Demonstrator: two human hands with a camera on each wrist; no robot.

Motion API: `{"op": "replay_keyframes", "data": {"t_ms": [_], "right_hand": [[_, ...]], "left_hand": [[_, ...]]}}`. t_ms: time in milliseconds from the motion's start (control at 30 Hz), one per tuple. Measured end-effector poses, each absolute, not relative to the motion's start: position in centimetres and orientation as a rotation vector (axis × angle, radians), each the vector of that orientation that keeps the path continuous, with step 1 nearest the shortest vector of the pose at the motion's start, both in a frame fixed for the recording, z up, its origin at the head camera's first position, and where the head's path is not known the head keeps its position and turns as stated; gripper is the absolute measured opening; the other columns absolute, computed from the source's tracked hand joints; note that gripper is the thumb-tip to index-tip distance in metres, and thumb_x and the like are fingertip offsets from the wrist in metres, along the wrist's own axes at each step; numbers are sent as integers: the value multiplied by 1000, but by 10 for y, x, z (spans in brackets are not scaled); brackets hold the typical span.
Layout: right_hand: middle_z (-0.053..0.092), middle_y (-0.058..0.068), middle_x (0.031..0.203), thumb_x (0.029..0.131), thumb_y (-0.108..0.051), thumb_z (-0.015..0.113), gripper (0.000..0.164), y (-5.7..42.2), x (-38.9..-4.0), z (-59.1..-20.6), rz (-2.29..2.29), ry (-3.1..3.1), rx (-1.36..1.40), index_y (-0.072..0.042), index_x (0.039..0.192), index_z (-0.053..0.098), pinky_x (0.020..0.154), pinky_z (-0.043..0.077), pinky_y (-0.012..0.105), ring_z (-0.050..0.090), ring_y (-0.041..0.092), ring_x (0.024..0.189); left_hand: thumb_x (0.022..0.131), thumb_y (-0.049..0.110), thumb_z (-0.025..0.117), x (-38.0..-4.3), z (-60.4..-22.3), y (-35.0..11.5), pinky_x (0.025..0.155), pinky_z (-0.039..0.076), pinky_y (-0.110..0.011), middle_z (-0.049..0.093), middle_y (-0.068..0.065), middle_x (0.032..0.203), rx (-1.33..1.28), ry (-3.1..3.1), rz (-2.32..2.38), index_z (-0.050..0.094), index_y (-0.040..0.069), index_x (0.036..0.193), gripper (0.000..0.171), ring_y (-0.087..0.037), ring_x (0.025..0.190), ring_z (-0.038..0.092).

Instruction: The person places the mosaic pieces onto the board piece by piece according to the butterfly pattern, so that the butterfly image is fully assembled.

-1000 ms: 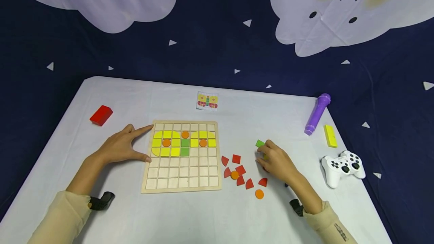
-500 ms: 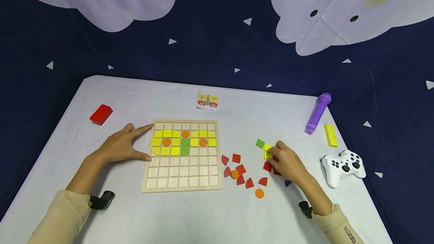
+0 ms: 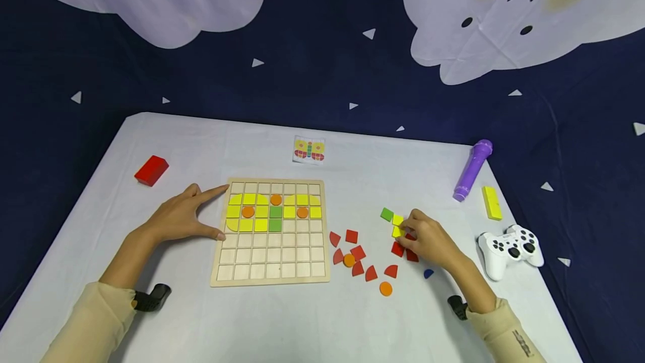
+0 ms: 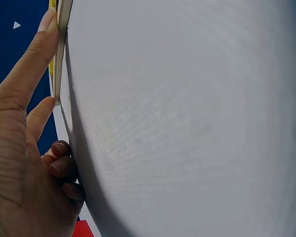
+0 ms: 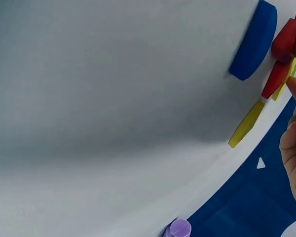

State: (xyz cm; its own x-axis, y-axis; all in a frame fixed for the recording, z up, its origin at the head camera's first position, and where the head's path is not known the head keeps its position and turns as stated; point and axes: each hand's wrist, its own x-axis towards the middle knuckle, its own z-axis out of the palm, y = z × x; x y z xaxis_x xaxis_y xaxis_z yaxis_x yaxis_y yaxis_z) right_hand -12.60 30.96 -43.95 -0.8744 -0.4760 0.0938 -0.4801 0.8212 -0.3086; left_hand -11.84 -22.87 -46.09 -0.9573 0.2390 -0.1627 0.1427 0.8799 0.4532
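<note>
My left hand (image 3: 178, 218) rests at the left side of the wooden grid board (image 3: 269, 283), index finger at its upper corner and thumb on its left edge. In the left wrist view its other fingers (image 4: 64, 168) are curled in near the tabletop. Yellow, orange and green pieces fill part of the board's upper rows. Right of the board, my right hand (image 3: 430, 240) pinches a yellow square tile (image 3: 397, 232) between thumb and index finger, low among loose pieces. Touching close by are another yellow square (image 3: 397, 220), a green square (image 3: 387, 214) and red pieces (image 3: 397, 249).
Red quarter-rounds (image 3: 371, 273), red squares (image 3: 351, 236) and orange discs (image 3: 386, 288) lie between board and right hand. A butterfly pattern card (image 3: 309, 150) is behind the board. Around the edges are a red block (image 3: 152, 171), purple microphone (image 3: 472, 170), yellow block (image 3: 491, 203) and white game controller (image 3: 510, 250).
My right hand has shifted right and away from the green square, uncovering yellow and red pieces and then a blue one, and has closed in on a yellow square. My left hand stays put.
</note>
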Motion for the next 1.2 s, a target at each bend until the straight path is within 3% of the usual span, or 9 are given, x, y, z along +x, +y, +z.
{"op": "replay_keyframes", "data": {"t_ms": [367, 600, 1200], "right_hand": [[52, 3, 85, 77, -16, 83, 25, 288, -127, -434, 554, -2935, 885, 1, 93, 74, 63, 47, 23, 51, 13, 71], [53, 3, 88, 80, -20, 82, 25, 255, -133, -429, 532, -2949, 993, -2, 94, 74, 69, 48, 26, 50, 12, 74], [46, 1, 82, 82, -22, 79, 24, 164, -139, -427, 518, -2875, 1318, -2, 94, 73, 63, 40, 19, 43, 9, 68]], "left_hand": [[58, 71, 81, -119, -460, -228, 57, 30, -30, 41, -7, 87, 289, 2832, 658, 40, 21, 153, 115, -18, 64, 36], [58, 72, 80, -119, -461, -228, 56, 29, -30, 41, -7, 87, 292, 2834, 651, 40, 21, 153, 115, -18, 64, 36], [57, 72, 81, -119, -464, -229, 56, 29, -30, 42, -7, 87, 285, 2844, 651, 40, 23, 152, 115, -18, 64, 37]]}}
